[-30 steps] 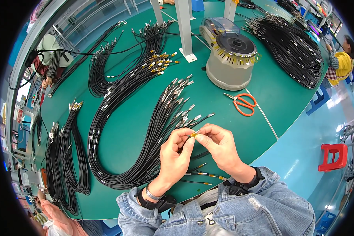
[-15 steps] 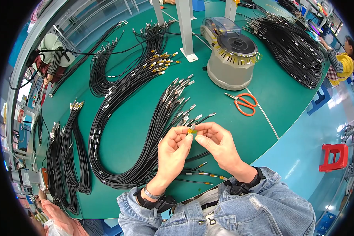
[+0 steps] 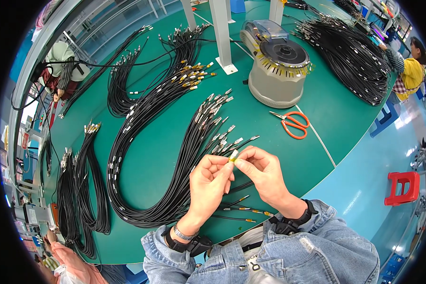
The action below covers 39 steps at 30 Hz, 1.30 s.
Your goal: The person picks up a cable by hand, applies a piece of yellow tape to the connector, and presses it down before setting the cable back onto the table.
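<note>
My left hand point(image 3: 210, 182) and my right hand point(image 3: 262, 173) meet above the green table point(image 3: 151, 161), pinching one small yellow-tipped connector point(image 3: 233, 156) at the end of a thin black cable between their fingertips. Just behind them lies a long bundle of black cables point(image 3: 175, 156) with silver connector ends. A few loose cables with gold ends point(image 3: 244, 210) lie under my wrists near the table's front edge.
Orange scissors point(image 3: 291, 124) lie to the right beside a grey round tape dispenser point(image 3: 277, 71). More black cable bundles lie at the far right point(image 3: 350, 52), far left point(image 3: 78, 189) and back point(image 3: 128, 71). A red stool point(image 3: 402, 188) stands on the blue floor. A person in yellow point(image 3: 409, 66) sits at the right.
Both hands have stayed together on the connector, shifting only slightly as the fingers work at its tip.
</note>
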### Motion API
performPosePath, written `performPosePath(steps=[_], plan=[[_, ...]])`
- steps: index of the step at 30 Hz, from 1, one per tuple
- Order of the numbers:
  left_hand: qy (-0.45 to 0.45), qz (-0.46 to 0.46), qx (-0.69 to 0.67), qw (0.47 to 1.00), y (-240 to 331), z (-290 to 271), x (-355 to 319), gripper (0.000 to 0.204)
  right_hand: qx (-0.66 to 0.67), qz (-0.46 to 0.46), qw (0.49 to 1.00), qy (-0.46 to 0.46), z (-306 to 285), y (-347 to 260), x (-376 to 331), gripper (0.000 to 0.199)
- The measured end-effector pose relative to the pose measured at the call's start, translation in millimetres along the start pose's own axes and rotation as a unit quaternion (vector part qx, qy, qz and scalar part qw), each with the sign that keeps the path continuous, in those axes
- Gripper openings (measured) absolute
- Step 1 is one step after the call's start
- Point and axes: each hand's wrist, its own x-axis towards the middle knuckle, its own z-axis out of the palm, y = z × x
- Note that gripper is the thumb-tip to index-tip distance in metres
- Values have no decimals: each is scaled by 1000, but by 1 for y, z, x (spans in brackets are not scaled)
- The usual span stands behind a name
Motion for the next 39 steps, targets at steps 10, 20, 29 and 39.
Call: performPosePath(steps=[10,20,29,39], plan=[[-16,9,16,1000,-3,3,-2,13,5,11,1000,5,1,-1,-1,10],[-31,7,26,999,-3,0,-3,15,-27,-29,999,5,-2,4,0,14],[-25,39,42,998,-9,1,-2,15,24,51,998,18,0,-8,-2,11],[-26,101,112,988,-9,1,-3,14,66,73,995,11,0,-9,2,10]])
